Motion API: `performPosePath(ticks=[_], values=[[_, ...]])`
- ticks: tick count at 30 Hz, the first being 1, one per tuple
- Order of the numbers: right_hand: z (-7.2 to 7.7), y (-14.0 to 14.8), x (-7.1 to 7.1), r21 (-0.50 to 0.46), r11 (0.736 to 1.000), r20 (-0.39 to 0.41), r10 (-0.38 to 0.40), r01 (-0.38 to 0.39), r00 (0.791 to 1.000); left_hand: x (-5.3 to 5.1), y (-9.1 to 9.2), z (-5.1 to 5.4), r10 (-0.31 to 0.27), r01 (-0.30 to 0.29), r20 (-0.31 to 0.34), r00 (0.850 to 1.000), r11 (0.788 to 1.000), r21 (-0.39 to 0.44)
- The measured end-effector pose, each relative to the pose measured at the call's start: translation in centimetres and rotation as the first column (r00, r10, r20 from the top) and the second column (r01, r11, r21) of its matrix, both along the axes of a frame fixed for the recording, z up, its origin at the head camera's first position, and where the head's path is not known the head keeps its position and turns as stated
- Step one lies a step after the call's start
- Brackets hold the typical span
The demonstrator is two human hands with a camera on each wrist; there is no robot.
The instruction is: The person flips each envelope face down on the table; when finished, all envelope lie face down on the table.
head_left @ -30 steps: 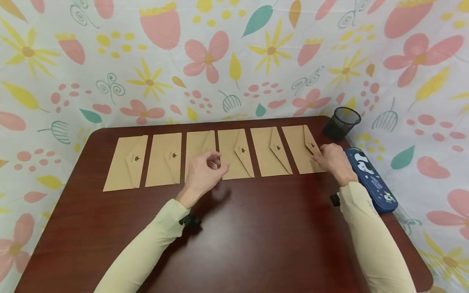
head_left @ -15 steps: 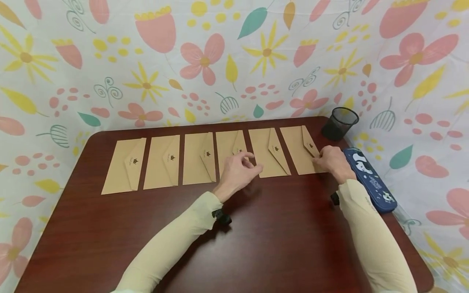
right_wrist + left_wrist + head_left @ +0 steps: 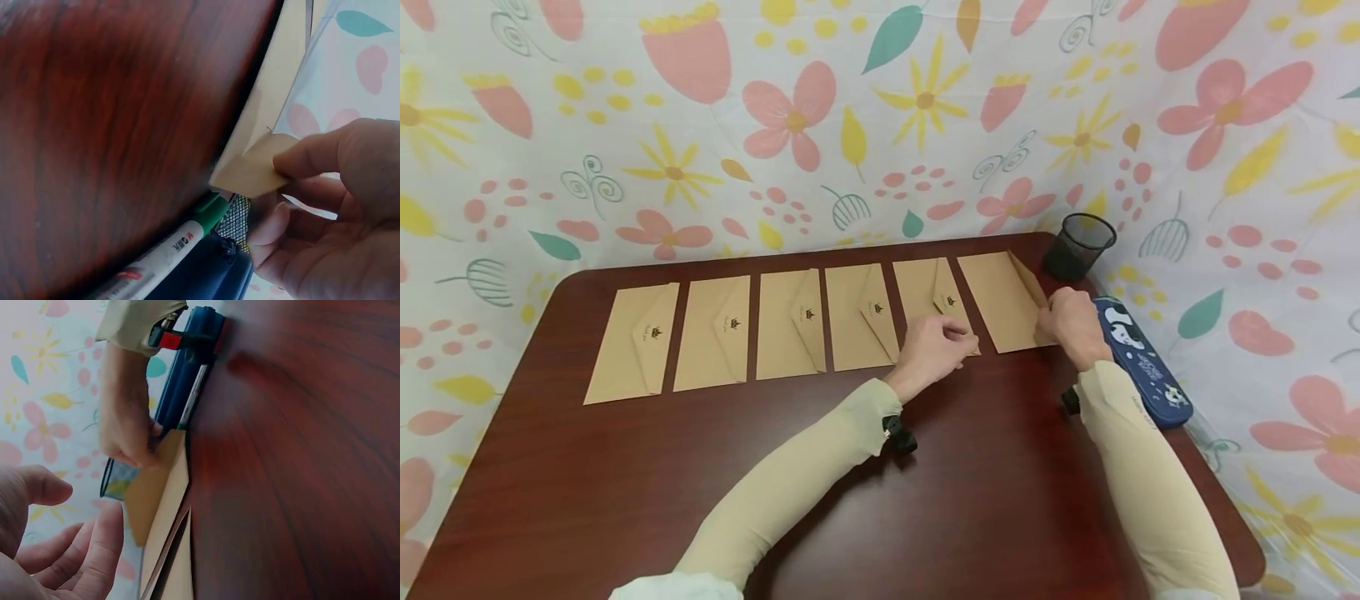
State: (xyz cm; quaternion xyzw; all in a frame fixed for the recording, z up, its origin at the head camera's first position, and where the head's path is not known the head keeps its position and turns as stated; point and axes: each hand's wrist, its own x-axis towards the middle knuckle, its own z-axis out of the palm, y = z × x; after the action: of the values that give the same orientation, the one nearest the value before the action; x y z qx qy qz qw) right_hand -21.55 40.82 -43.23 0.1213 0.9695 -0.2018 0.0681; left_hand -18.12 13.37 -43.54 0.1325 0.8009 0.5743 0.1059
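Left of the dark-blue oblong pencil case [image 3: 1142, 362], pinching the raised flap [image 3: 1027, 279] of a tan paper envelope [image 3: 998, 304] with the right hand [image 3: 1075, 327]. Farther left, holding the left hand [image 3: 932, 354] relaxed (thumb apart) by the next envelope [image 3: 919, 287].

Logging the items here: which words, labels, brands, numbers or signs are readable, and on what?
"M&G", probably, on the marker; other print blurred.
Black crown sign on five envelopes; lettering by it too small.
Pencil case: lettering too small.
Right sleeve: lettering too small.
No readable numbers.
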Motion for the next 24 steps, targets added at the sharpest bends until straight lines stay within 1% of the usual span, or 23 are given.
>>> performPosePath(ticks=[3, 6, 10, 14, 16, 20, 24], values=[[0.4, -0.1, 0.1, 0.017, 1.000, -0.046, -0.013, 0.014, 0.999, -0.1, 1.2, -0.1, -0.008, 0.008, 0.023, 1.000, 1.000, -0.002], [0.8, -0.2, 0.3, 0.040, 0.999, -0.114, -0.008, 0.012, 0.993, -0.3, 2.1, -0.3, -0.004, 0.005, 0.049, 0.999, 1.000, 0.000], [1.5, -0.7, 0.8, 0.039, 0.999, -0.188, -0.001, 0.008, 0.982, -0.4, 3.0, -0.5, 0.032, -0.033, 0.116, 0.993, 0.999, 0.007], [2.3, -1.0, 1.4, 0.014, 1.000, -0.195, -0.013, 0.016, 0.981, -0.3, 3.9, -0.7, 0.082, -0.087, 0.187, 0.979, 0.996, 0.018], [2.7, -0.9, 1.8, -0.002, 1.000, -0.201, -0.022, 0.022, 0.979, -0.3, 4.4, -0.8, 0.095, -0.106, 0.207, 0.974, 0.993, 0.044], [3.3, -0.7, 2.7, -0.032, 0.999, -0.237, -0.020, 0.013, 0.971, -0.6, 5.3, -0.8, 0.101, -0.135, 0.234, 0.967, 0.982, 0.134], [3.7, -0.2, 3.2, -0.015, 1.000, -0.279, 0.014, -0.019, 0.960, -0.8, 6.0, -0.7, 0.074, -0.134, 0.254, 0.964, 0.965, 0.225]])
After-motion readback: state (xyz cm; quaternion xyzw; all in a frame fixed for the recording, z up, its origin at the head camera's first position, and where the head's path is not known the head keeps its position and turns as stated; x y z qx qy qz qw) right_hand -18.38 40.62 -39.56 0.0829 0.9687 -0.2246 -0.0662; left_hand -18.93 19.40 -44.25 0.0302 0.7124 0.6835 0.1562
